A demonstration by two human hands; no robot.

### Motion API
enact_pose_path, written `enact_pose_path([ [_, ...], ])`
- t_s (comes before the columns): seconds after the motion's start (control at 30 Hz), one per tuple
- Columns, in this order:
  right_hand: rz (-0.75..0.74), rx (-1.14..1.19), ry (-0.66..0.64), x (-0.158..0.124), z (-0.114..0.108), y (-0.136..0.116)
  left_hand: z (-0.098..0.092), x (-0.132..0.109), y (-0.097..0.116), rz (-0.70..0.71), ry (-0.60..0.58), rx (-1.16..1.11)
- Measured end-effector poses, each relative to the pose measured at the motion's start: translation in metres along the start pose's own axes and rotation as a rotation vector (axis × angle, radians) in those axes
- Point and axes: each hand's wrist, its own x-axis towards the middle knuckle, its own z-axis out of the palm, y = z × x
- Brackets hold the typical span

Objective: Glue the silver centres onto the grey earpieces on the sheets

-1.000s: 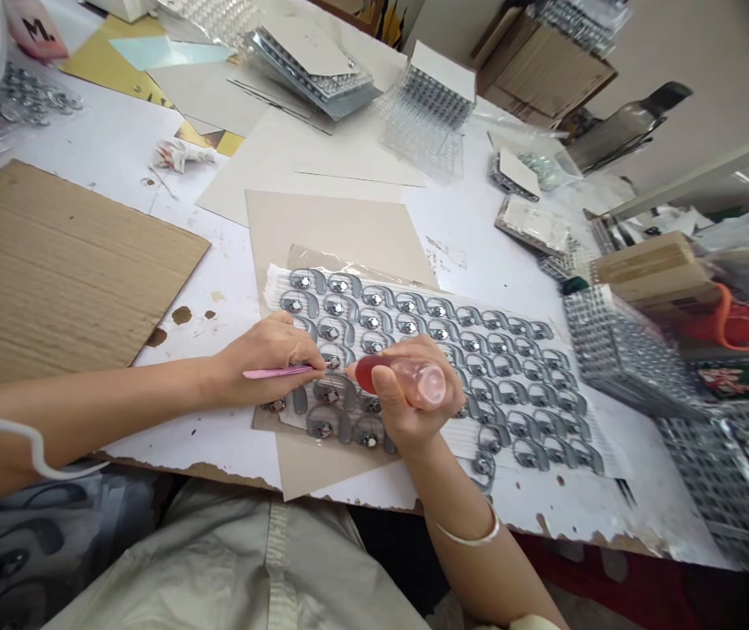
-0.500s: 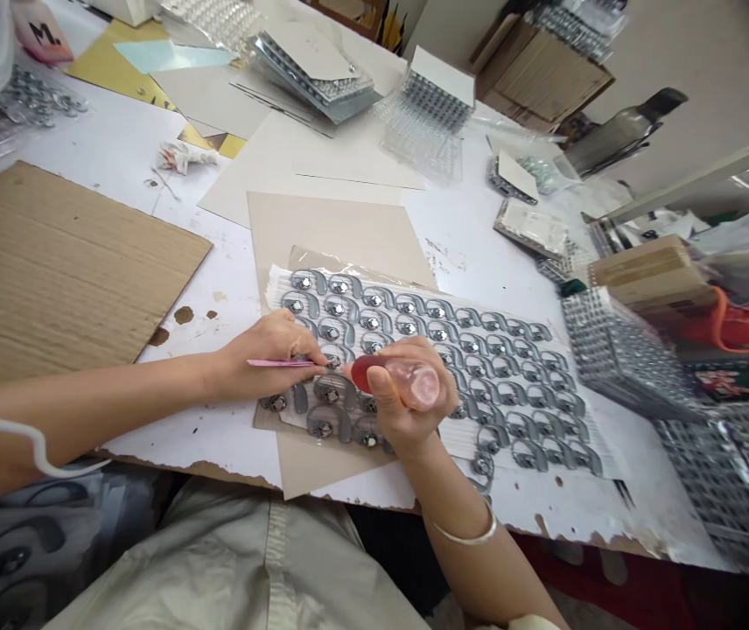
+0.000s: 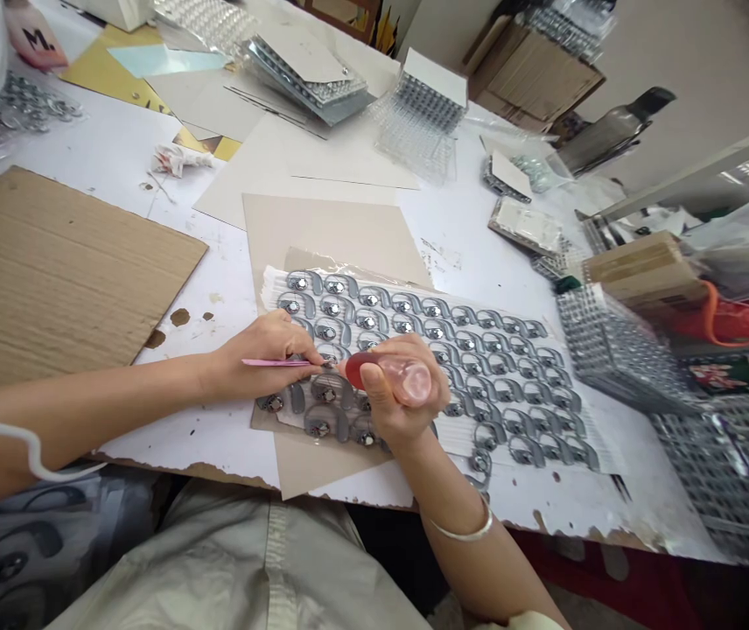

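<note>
The left hand (image 3: 262,354) is closed around a slim pair of pink tweezers (image 3: 269,361), held like a pen, with the tips down among the rows near the top left of the sheet. The forearm lies along the table (image 3: 151,437), which seems to steady the fine work. The right hand (image 3: 401,394) is wrapped firmly around a clear bottle (image 3: 410,381), its red tip (image 3: 356,370) angled down and almost meeting the tweezers, so both hands seem to be working on one spot. A silver bangle (image 3: 463,529) sits on that wrist. The sheet (image 3: 499,376) lies flat on a beige card (image 3: 328,232) near the table's front edge, within easy reach and with a firm surface beneath it. It carries neat diagonal rows of curved grey pieces (image 3: 325,392), most with a shiny silver stone at the centre. Some near the hands look slightly out of line, though fingers hide part of that area. A sheet of cardboard (image 3: 66,271) lies to the left, and stacked wire racks (image 3: 617,350) stand to the right.
</note>
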Motion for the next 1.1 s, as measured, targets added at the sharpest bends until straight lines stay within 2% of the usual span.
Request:
enact_pose_path([
  [0.27, -0.006, -0.01, -0.014, 0.0, 0.001, -0.002, -0.002, 0.0, 0.002, -0.012, -0.009, -0.02],
  [0.33, 0.043, 0.063, 0.036, 0.002, 0.0, -0.001, -0.001, 0.0, 0.002, -0.006, 0.004, -0.021],
  [0.4, 0.196, 0.2, 0.143, 0.008, -0.003, 0.002, -0.001, 0.0, 0.001, 0.01, 0.026, -0.011],
  [0.53, 0.655, 0.507, 0.412, 0.031, -0.022, 0.012, -0.002, 0.0, 0.002, 0.064, 0.062, -0.017],
  [0.6, 0.837, 0.618, 0.455, 0.046, -0.034, 0.017, -0.006, 0.002, 0.006, 0.065, 0.089, -0.049],
  [0.67, 0.947, 0.688, 0.408, 0.06, -0.045, 0.021, -0.012, 0.007, 0.011, 0.02, 0.142, -0.067],
  [0.73, 0.959, 0.717, 0.345, 0.072, -0.051, 0.024, -0.017, 0.014, 0.015, -0.046, 0.183, -0.042],
  [0.8, 0.909, 0.714, 0.329, 0.08, -0.052, 0.024, -0.02, 0.022, 0.016, -0.09, 0.19, 0.031],
  [0.9, 0.841, 0.695, 0.364, 0.084, -0.044, 0.023, -0.019, 0.031, 0.011, -0.055, 0.201, 0.158],
  [1.1, 0.955, 0.72, 0.288, 0.066, -0.025, 0.029, -0.01, 0.026, -0.012, -0.057, 0.29, 0.204],
])
